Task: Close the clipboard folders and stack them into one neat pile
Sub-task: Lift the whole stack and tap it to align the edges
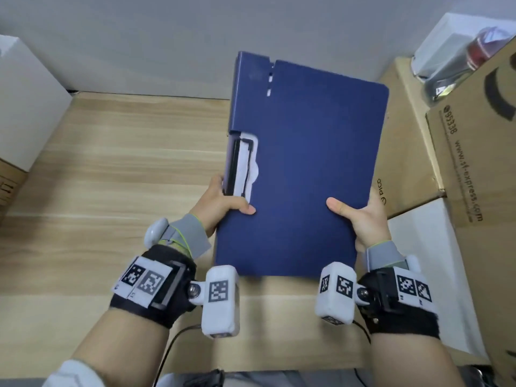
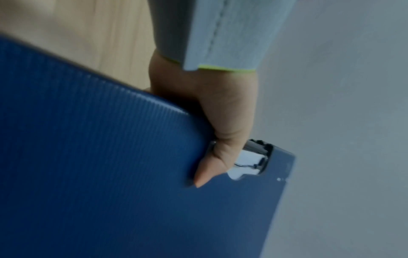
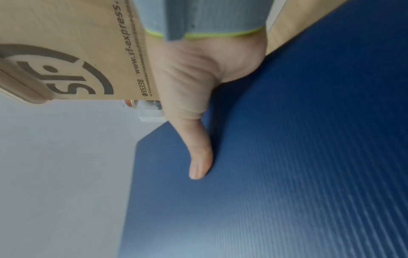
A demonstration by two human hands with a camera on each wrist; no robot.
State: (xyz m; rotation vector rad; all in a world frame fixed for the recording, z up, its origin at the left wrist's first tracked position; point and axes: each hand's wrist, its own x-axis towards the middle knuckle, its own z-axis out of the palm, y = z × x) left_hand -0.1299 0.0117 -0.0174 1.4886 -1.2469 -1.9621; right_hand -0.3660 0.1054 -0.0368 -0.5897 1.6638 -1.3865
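A dark blue clipboard folder (image 1: 307, 169), closed, is held tilted above the wooden table (image 1: 111, 163). Its black clip with white paper (image 1: 243, 166) shows through a cut-out on the left edge. My left hand (image 1: 223, 202) grips the left edge just below the clip, thumb on the cover; in the left wrist view the thumb of that left hand (image 2: 220, 139) lies beside the clip (image 2: 256, 153). My right hand (image 1: 360, 216) grips the right edge, thumb flat on the folder (image 3: 287, 157). The fingers under the folder are hidden.
Cardboard boxes (image 1: 460, 152) are stacked along the right side, with a white box (image 1: 446, 46) and a bagged item on top. Another white box (image 1: 25, 101) stands at the left. A grey wall (image 1: 167, 37) runs behind the table.
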